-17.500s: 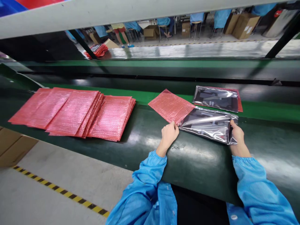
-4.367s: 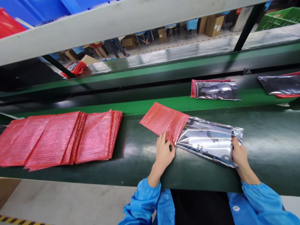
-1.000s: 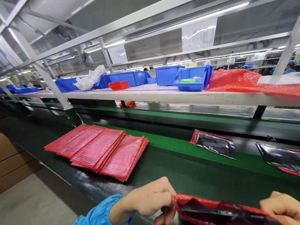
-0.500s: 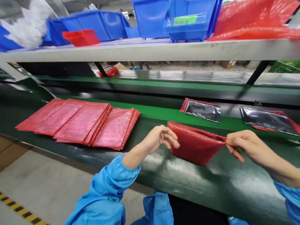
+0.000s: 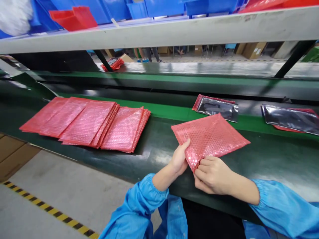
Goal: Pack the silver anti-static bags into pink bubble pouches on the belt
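A red bubble-wrap bag point(image 5: 211, 134) is held up over the dark green bench, tilted with one corner toward me. My left hand point(image 5: 179, 158) grips its near left edge, thumb on top and the other fingers hidden beneath. My right hand point(image 5: 214, 176) is closed on the near corner, its fingers bunched around the film. Whether anything lies inside the bag cannot be seen. To the left, several more red bubble bags point(image 5: 88, 122) lie in overlapping stacks. Just behind the held bag is a dark flat item in a clear shiny sleeve point(image 5: 216, 108), resting on red bubble wrap.
Another dark sleeved item point(image 5: 291, 118) lies on red wrap at the right. The bench point(image 5: 159, 139) runs across the view, with a white shelf point(image 5: 159, 31) above it carrying blue bins point(image 5: 164, 7) and a red bin point(image 5: 74, 18). Cardboard point(image 5: 15, 154) stands at lower left.
The bag has turned from standing on edge to lying nearly flat and raised. My left hand has taken hold of it; my right hand moved left and inward to the near corner.
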Demonstrator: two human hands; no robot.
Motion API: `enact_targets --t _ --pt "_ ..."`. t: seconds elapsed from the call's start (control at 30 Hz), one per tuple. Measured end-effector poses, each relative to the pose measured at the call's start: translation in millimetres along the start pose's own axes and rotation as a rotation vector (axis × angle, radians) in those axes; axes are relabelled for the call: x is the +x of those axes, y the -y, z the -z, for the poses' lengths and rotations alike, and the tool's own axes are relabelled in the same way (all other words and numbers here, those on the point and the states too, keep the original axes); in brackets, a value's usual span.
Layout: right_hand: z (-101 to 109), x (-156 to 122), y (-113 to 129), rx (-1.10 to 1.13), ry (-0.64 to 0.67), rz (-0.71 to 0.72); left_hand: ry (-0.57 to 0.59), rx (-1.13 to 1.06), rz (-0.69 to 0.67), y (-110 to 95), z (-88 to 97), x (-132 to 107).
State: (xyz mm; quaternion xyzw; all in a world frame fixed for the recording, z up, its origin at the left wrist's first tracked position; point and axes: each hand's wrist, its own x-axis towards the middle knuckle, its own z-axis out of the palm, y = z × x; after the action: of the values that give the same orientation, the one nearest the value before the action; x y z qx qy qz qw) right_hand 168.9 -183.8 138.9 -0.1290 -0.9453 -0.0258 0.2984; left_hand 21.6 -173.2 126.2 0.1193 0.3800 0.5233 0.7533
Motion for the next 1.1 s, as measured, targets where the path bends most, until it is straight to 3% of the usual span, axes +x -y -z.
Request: enact_targets --t 0.13,0.27,0.37,0.47,0.6,0.7,0.8,0.87,1.0,1.1 --pt "-19.4 -23.9 -17.9 0.054 0.087 -0.096 -0.17 0.005 -0.157 2.3 48.5 11.9" --pt "-39.4 -74.6 -43.6 0.0 0.177 -0.304 -0.303 -0.036 -0.245 -15.3 94.5 8.0" --pt "-60.7 -119.9 -61.2 -0.106 0.169 -0.451 -0.387 -0.098 -0.41 -45.4 116.6 2.8" --pt "-79.6 -154.3 -71.1 -0.168 0.168 -0.546 -0.472 -0.143 -0.699 -88.2 139.7 2.9" --pt "-94.0 -171.8 -68.0 -0.16 0.146 -0.609 -0.639 -0.122 -1.053 -146.9 189.8 8.1" --pt "-98.1 -172.9 -61.0 -0.165 0.121 -0.64 -0.9 0.051 -1.091 -168.5 234.2 7.4" --pt "-99.0 -174.5 -57.9 -0.169 0.117 -0.64 -1.053 0.19 -1.018 -162.6 267.7 0.1" --pt "-99.2 -177.0 -59.7 -0.155 0.116 -0.636 -1.122 0.287 -1.018 -149.7 280.4 -5.0" --pt "-103.1 -180.0 -79.9 -0.128 0.105 -0.678 -1.263 0.579 -1.007 -123.8 288.3 -4.7" --pt "-108.1 -176.9 -118.0 -0.158 0.074 -0.769 -1.312 0.588 -1.075 -114.1 288.5 2.7"
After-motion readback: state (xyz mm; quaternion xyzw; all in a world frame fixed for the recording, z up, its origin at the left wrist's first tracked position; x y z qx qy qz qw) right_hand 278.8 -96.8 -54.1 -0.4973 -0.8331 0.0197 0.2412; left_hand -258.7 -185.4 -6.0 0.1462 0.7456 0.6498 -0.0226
